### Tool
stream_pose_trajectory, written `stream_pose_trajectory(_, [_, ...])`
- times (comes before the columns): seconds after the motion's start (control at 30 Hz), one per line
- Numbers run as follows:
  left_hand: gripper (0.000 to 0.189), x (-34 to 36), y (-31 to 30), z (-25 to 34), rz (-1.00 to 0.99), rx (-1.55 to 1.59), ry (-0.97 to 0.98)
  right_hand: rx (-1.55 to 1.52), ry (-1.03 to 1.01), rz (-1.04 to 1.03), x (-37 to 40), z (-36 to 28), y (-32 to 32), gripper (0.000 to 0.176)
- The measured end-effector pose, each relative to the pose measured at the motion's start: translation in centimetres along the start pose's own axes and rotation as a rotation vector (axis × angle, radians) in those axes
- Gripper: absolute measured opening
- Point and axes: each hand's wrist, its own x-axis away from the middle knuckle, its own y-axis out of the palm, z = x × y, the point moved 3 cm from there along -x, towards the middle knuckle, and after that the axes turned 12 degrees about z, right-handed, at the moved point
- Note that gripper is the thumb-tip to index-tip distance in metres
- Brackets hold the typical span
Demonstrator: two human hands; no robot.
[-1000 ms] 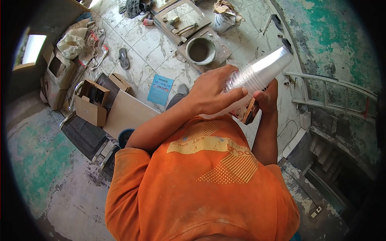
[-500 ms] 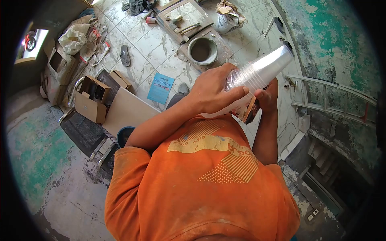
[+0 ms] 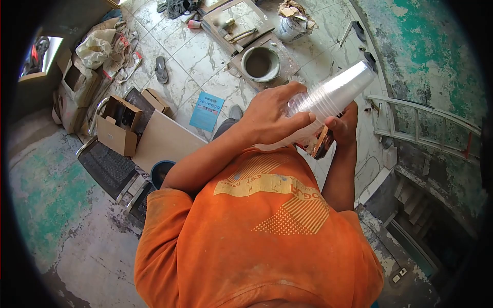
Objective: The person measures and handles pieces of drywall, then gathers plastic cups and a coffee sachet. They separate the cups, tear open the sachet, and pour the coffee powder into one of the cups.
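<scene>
A stack of clear plastic cups point(image 3: 336, 92), partly in a crinkled clear wrapper, slants up to the right in front of my chest. My left hand point(image 3: 277, 114) is closed round its lower end, thumb lying across the wrapper. Beneath the cups, my right hand point(image 3: 345, 126) grips a shiny brown-and-red packet point(image 3: 322, 142), its thumb pressed near the top edge. The cups hide some of this hand's fingers and part of the packet, whose contents I cannot make out.
Ahead on the tiled floor are a bucket point(image 3: 261, 64), a board with tools point(image 3: 239, 25) and a blue leaflet point(image 3: 207, 112). Left stands a metal chair point(image 3: 107, 167) with an opened cardboard box point(image 3: 117, 134). A ladder point(image 3: 426, 123) lies right, near a stairwell point(image 3: 418, 205).
The cup stack and both hands have shifted very slightly, with the packet tilting a little. Both hands keep their holds, and the whole view has drifted a few pixels.
</scene>
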Motion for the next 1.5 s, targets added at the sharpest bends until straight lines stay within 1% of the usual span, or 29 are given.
stream_pose_trajectory(0.1, [0.064,0.0,0.0,0.0,0.011,0.005,0.036,0.026,-0.037,0.026,0.0,0.0,-0.3,0.084])
stream_pose_trajectory(0.17, [0.061,0.0,-0.3,0.0,-0.057,0.116,-0.007,0.02,0.012,0.051,-0.1,-0.3,-0.7,0.082])
stream_pose_trajectory(0.2, [0.057,0.2,0.0,-0.3,-0.037,0.136,-0.01,0.039,0.038,0.008,-0.1,0.2,-1.2,0.081])
stream_pose_trajectory(0.23, [0.058,0.1,-0.2,-0.4,-0.055,0.128,-0.001,0.077,0.036,-0.007,-0.3,-0.1,-1.1,0.085])
stream_pose_trajectory(0.27, [0.059,0.2,-0.1,-0.7,-0.048,0.06,0.049,0.078,0.007,-0.001,-0.6,-0.3,-0.6,0.088])
stream_pose_trajectory(0.3, [0.06,0.1,-0.1,-1.0,-0.073,0.067,0.015,0.067,-0.005,-0.023,-0.9,-0.3,-0.2,0.09])
stream_pose_trajectory(0.33, [0.06,0.2,-0.3,-1.1,-0.063,0.056,0.012,0.057,0.022,-0.039,-0.9,-0.3,0.1,0.09])
stream_pose_trajectory(0.4, [0.06,0.4,-0.3,-1.8,-0.049,0.076,0.004,0.1,0.13,-0.137,-1.1,-0.4,0.2,0.089])
stream_pose_trajectory(0.47, [0.058,0.5,-0.7,-1.7,-0.099,0.1,-0.042,0.108,0.048,-0.142,-1.7,0.4,0.9,0.087])
stream_pose_trajectory(0.5, [0.059,0.6,-0.8,-2.2,-0.104,0.115,-0.054,0.096,0.024,-0.158,-1.8,0.5,1.3,0.087])
stream_pose_trajectory(0.57, [0.06,0.5,-1.1,-2.5,-0.097,0.125,-0.057,0.088,0.038,-0.16,-2.1,0.5,2.0,0.088])
stream_pose_trajectory(0.63, [0.063,1.0,-1.3,-2.8,-0.087,0.162,-0.148,0.091,0.042,-0.175,-2.3,0.8,2.5,0.088])
stream_pose_trajectory(0.77, [0.067,1.1,-1.5,-3.3,-0.028,0.201,-0.159,0.113,0.034,-0.197,-3.0,1.0,3.4,0.088])
stream_pose_trajectory(0.83, [0.075,1.1,-1.8,-3.2,-0.058,0.222,-0.144,0.123,0.016,-0.245,-3.4,1.0,3.7,0.088])
stream_pose_trajectory(0.87, [0.075,1.0,-2.0,-3.0,-0.058,0.222,-0.148,0.122,0.02,-0.246,-3.5,0.9,3.8,0.088])
stream_pose_trajectory(0.93, [0.082,1.0,-2.3,-2.6,-0.113,0.344,-0.193,0.106,0.081,-0.275,-3.5,0.7,4.3,0.089])
stream_pose_trajectory(0.97, [0.087,0.9,-2.5,-2.7,-0.117,0.368,-0.197,0.106,0.083,-0.279,-3.5,0.7,4.7,0.089])
stream_pose_trajectory(1.0, [0.087,0.7,-2.6,-3.2,-0.117,0.371,-0.195,0.086,0.07,-0.276,-3.5,0.7,5.0,0.089])
stream_pose_trajectory(1.07, [0.09,0.4,-2.8,-3.4,-0.073,0.307,-0.171,0.085,0.066,-0.264,-3.6,0.5,5.0,0.09])
stream_pose_trajectory(1.1, [0.093,0.5,-2.7,-3.5,-0.095,0.367,-0.219,0.085,0.069,-0.284,-3.5,0.3,5.0,0.09])
stream_pose_trajectory(1.2, [0.091,0.3,-2.9,-3.2,-0.055,0.35,-0.141,0.113,0.029,-0.307,-3.7,0.2,5.1,0.094])
stream_pose_trajectory(1.4, [0.09,0.4,-2.3,-4.0,-0.003,0.382,-0.091,0.045,0.038,-0.305,-2.8,1.0,4.6,0.101])
stream_pose_trajectory(1.5, [0.09,0.5,-1.9,-4.4,0.009,0.455,-0.122,-0.019,0.03,-0.264,-2.4,1.2,4.3,0.1])
